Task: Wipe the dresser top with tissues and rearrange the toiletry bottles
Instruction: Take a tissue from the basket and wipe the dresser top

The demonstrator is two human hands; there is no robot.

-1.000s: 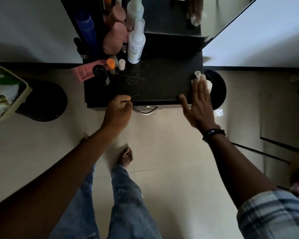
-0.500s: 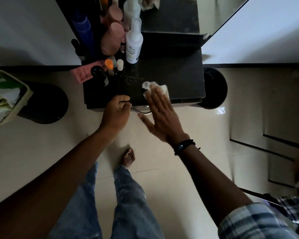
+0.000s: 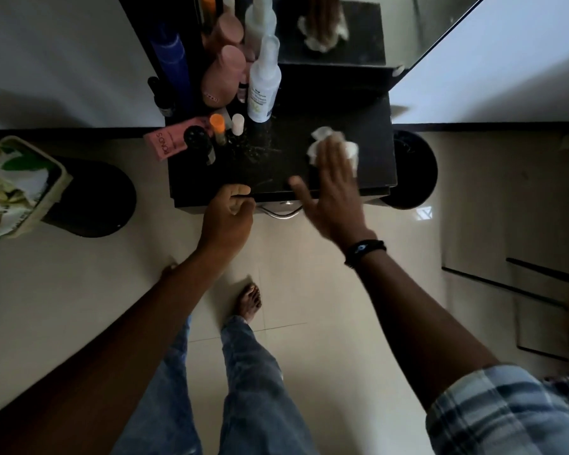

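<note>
Clutter fills the far left corner of the dresser top: a white spray bottle, a pink bottle and a tall blue can stand along the back. Nearer, a black-capped bottle, an orange-capped bottle and a small white-capped bottle stand close together. A pink tube lies with its end hanging over the left edge.

The right half of the top is open. There the right hand lies flat, fingers straight and spread, pressing a crumpled white tissue onto the surface; a dark bracelet circles the wrist. The left hand grips the near edge, fingers curled over it, just left of a metal drawer handle.

The top is black and glossy, with pale specks and streaks between the spray bottle and the tissue. A mirror rises behind it. 2 round black things flank the dresser on the pale tiled floor, 1 on the left and 1 on the right, and a lined bin sits at the far left.
</note>
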